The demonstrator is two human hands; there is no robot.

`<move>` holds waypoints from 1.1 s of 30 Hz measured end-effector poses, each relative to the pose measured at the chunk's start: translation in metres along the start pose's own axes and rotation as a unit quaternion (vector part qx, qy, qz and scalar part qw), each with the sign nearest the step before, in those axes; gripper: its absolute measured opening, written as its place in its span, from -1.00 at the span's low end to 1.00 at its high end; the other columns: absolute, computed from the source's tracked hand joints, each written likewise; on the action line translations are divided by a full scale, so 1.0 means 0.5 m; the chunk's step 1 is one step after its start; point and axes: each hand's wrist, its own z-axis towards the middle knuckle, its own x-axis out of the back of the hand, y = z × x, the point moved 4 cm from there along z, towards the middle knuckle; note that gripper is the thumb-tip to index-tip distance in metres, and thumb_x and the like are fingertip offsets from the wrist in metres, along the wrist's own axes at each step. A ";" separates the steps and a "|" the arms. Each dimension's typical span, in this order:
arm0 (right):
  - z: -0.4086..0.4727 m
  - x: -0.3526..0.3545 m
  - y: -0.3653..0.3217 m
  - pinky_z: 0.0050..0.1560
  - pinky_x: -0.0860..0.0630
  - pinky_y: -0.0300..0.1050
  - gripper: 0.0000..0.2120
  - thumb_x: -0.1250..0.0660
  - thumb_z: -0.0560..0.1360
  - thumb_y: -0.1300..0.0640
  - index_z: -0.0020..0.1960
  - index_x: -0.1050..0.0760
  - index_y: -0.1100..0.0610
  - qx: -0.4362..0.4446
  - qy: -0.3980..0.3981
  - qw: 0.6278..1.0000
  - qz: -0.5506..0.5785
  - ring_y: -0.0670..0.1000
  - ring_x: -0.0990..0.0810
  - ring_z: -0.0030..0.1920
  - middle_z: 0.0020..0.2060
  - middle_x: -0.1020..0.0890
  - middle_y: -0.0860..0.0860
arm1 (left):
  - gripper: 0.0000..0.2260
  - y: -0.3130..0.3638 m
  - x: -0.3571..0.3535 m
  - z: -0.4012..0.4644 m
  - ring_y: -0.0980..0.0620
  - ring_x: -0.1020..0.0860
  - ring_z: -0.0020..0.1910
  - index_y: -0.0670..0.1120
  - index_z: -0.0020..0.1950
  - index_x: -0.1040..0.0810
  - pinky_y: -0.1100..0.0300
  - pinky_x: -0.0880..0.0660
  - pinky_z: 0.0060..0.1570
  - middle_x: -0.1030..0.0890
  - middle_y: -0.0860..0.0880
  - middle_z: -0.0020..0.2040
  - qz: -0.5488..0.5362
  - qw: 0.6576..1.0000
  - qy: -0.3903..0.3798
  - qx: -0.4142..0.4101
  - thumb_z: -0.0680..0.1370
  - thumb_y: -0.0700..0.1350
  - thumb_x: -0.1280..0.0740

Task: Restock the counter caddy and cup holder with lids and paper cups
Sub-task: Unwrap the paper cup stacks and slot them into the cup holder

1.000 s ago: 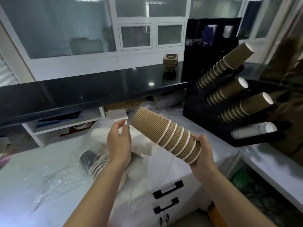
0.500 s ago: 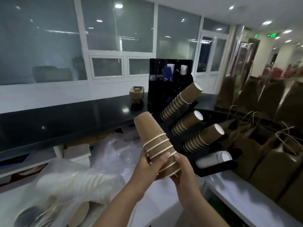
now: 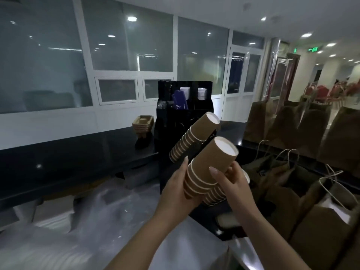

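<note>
Item 1, nearest: left hand (image 3: 178,189), fingers curled round the rim end of a nested stack of brown ribbed paper cups with white rims (image 3: 209,168), gripping it from the left.

Item 2: right hand (image 3: 232,184), fingers and thumb wrapped round the same stack from the right, thumb lying across the cup wall. The stack tilts up and to the right, white base outermost, held in front of the black slanted cup holder (image 3: 204,213) at the level of its second row.

Item 3: second stack of brown paper cups (image 3: 192,139), already lodged in the holder's top slot, just behind and above the held one.

Item 4: tall black counter caddy (image 3: 185,108) carrying two small piles of white lids (image 3: 185,92) and a blue packet.

Item 5: brown paper carrier bags (image 3: 288,121) standing along the dark counter to the right.

Risk, as a judgement: the held stack sits very close to the lodged one; a skewed push could knock that one loose, or the nested cups could slide apart if the grip slackens.

Obscured: the receiving slot and the lower rows lie behind the hands; foreground wrapping at lower left is blurred beyond identification.
</note>
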 end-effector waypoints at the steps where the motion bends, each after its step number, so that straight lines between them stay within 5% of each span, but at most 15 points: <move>1: 0.014 0.015 -0.009 -0.11 -0.55 -0.34 -0.45 -0.47 0.29 -0.03 0.25 -0.45 -0.04 0.017 0.000 1.000 -0.007 -0.20 -0.63 0.05 0.03 -0.66 -0.14 | -0.10 0.009 -0.005 0.018 0.28 -0.36 0.33 0.24 0.54 0.01 0.27 -0.40 0.23 -0.33 0.27 0.36 0.007 1.000 0.008 -0.013 0.38 0.14 -0.51; 8: 0.105 0.113 -0.041 -0.02 -0.58 -0.27 -0.33 -0.58 0.25 0.07 0.30 -0.44 0.12 0.092 0.033 0.995 -0.028 -0.12 -0.63 0.08 0.08 -0.65 -0.04 | -0.22 0.059 -0.075 0.135 0.11 -0.25 0.46 0.00 0.54 -0.15 0.22 -0.29 0.38 -0.30 0.00 0.48 0.058 0.990 0.080 -0.105 0.44 0.01 -0.49; 16: 0.184 0.202 -0.023 0.00 -0.58 -0.25 -0.29 -0.53 0.21 0.02 0.31 -0.42 0.12 0.116 0.082 0.989 -0.035 -0.10 -0.62 0.10 0.10 -0.63 -0.02 | -0.27 0.070 -0.170 0.235 0.06 -0.22 0.48 -0.02 0.55 -0.17 0.04 -0.27 0.44 -0.29 0.00 0.48 0.064 0.988 0.082 -0.113 0.47 -0.07 -0.47; 28: 0.284 0.212 0.067 0.07 -0.59 -0.16 -0.43 -0.53 0.35 0.16 0.31 -0.43 0.10 0.066 0.044 0.995 -0.059 -0.11 -0.63 0.08 0.08 -0.64 -0.06 | -0.27 -0.020 -0.208 0.287 0.14 -0.37 0.38 0.11 0.50 -0.25 0.01 -0.42 0.33 -0.39 0.11 0.40 -0.009 0.999 0.042 0.013 0.39 0.06 -0.48; 33: 0.312 0.199 0.089 0.00 -0.59 -0.22 -0.44 -0.55 0.33 0.17 0.28 -0.45 0.06 0.048 0.017 0.997 -0.062 -0.15 -0.63 0.06 0.05 -0.65 -0.09 | -0.34 -0.045 -0.210 0.289 0.14 -0.41 0.35 0.09 0.49 -0.28 0.02 -0.44 0.31 -0.42 0.08 0.38 -0.043 0.997 0.041 0.053 0.44 -0.07 -0.45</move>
